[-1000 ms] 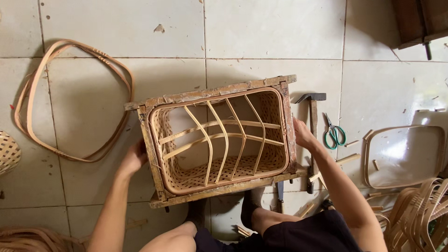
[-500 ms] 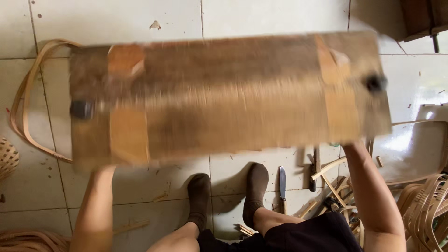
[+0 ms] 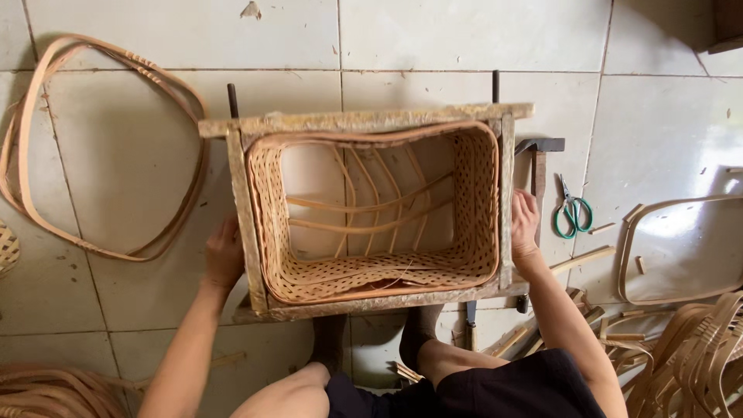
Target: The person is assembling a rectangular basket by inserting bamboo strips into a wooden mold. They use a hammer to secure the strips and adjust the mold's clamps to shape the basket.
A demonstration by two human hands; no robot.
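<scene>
Wickerwork fills a rough wooden frame [image 3: 371, 120] that stands on the pale tiled floor [image 3: 464, 39] between the person's two arms: a half-woven rattan basket [image 3: 371, 271], rectangular with rounded corners, sits snug inside the frame, its open mouth facing up. The basket's walls are tight, fine weave in a warm tan, while its bottom is only a few bare curved ribs crossing, with tile showing through. Two dark bolts stick out behind the frame's far board. The left hand [image 3: 224, 255] lies flat with fingers spread against the frame's left side; the right hand [image 3: 524, 224] presses open-palmed against the right side, gripping nothing between the fingers. Just beyond the right hand a hammer [image 3: 539, 159] lies on the floor, and near it green-handled scissors [image 3: 573, 213]. Farther right rests a bent rattan hoop [image 3: 681, 251] shaped like a rounded rectangle, with loose cane strips [image 3: 696, 348] heaped below it. On the left, well apart from the frame, lies a large looped rattan hoop [image 3: 93, 147].
</scene>
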